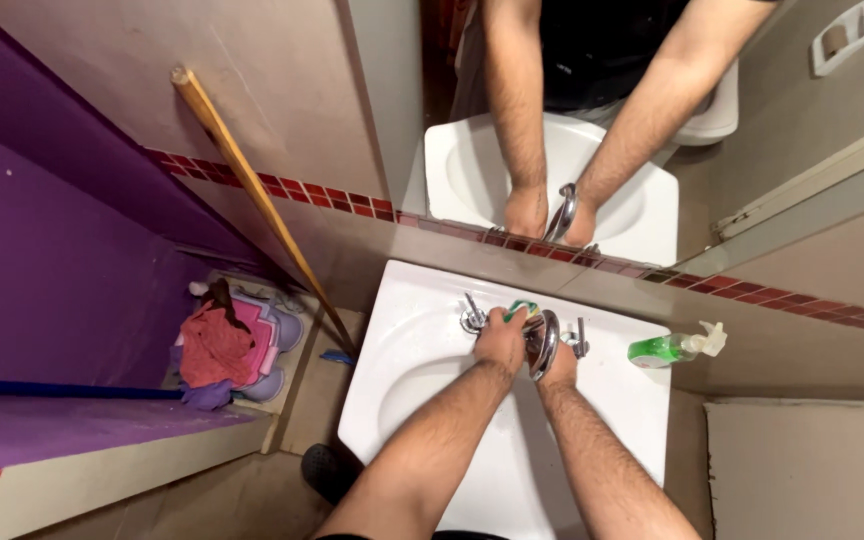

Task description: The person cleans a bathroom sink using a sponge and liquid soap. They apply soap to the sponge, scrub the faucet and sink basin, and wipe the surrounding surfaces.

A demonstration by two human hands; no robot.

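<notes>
Chrome faucet (543, 342) at the back of a white washbasin (422, 350) sits between two bare hands, seen from above by a camera worn on the person's head. Left hand (501, 338) rests curled at the faucet's base, its grip closed on a green and yellow sponge (523, 308) pressed against the metal just beside the left tap handle (470, 316). Right hand (558, 366) lies on the other side of the spout, touching it; the spout hides the fingers, so whether that grip is wide or narrow cannot be told. A second tap handle (579, 340) stands just right of the spout. On the ledge to the right of the basin lies a clear pump bottle of green liquid (674, 346), tipped on its side. A mirror (592, 120) above the basin repeats both forearms and the faucet, with a band of red tiles (802, 300) running along its lower edge. At left, a wooden pole (252, 190) leans against the beige wall, and a heap of red and pink cloths (220, 345) lies in a corner beside a purple surface (42, 290).
</notes>
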